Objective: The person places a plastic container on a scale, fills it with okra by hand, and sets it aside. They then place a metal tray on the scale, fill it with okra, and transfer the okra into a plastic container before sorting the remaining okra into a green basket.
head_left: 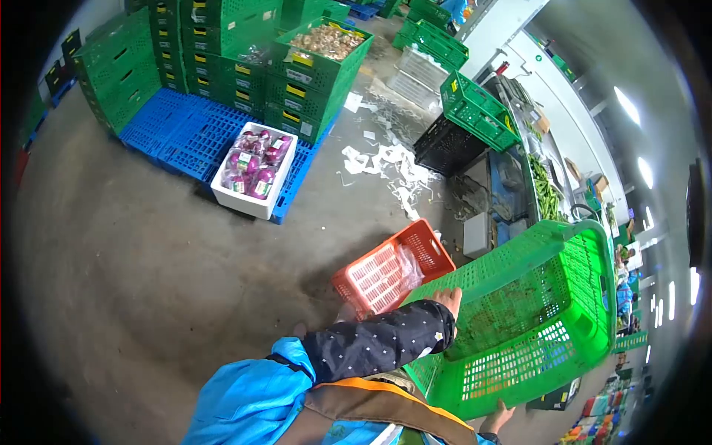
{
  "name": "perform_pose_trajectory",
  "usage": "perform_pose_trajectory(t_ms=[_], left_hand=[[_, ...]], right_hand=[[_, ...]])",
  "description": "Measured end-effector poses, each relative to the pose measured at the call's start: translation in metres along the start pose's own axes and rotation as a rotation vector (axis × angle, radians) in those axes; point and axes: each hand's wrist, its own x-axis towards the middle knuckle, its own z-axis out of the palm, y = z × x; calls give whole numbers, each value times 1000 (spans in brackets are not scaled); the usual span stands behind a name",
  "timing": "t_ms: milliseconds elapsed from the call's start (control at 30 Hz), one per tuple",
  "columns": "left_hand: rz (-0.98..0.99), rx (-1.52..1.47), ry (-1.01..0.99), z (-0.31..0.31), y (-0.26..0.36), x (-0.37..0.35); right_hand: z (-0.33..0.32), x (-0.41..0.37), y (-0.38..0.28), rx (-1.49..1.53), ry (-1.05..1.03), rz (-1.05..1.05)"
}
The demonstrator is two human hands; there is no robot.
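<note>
**Large green crate held in both hands; floor beyond the left hand partly obstructed**

Stacks of dark green plastic crates [222, 74] stand well beyond the left hand [449, 302]. One near stack is topped by a crate filled with small brownish produce [331, 41]. The stacks rest on blue slatted plastic pallets [178, 130].

A long worktable [530, 185] carrying green vegetables [545, 189] lies beyond the raised end of the held item.

Held item: a bright green perforated plastic crate [586, 274], tilted with its open side toward the wearer, brown marks on its mesh. The left hand is closed over its near rim, fingers bent across the edge. The right hand [500, 417] is at its lower edge, fingers bent against the plastic; most of that hand is hidden, so whether it pinches cannot be told.

An orange-red perforated plastic crate [371, 278] sits on the floor just past the left hand, partly covered by the forearm and the held crate, with clear plastic film [409, 268] inside. Farther along, a black plastic crate [449, 144] stands beneath another green crate [475, 111], near the worktable.

A white foam box [245, 200] of wrapped purple vegetables [256, 163] sits at the pallet edge. White paper scraps [397, 165] litter the floor between pallet and black crate.
</note>
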Motion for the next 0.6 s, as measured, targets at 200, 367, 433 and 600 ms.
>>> perform_pose_trajectory(t_ms=[200,367,433,600], left_hand=[[24,60,-87,-51,-9,65],[-14,88,-206,-86,-10,151],[25,127,-206,-98,-21,196],[-72,237,-380,-122,-1,333]], right_hand=[[47,26,3,-54,-32,-38],[111,65,12,-24,76,124],[143,87,54,-69,207,103],[221,140,75,-149,320,133]])
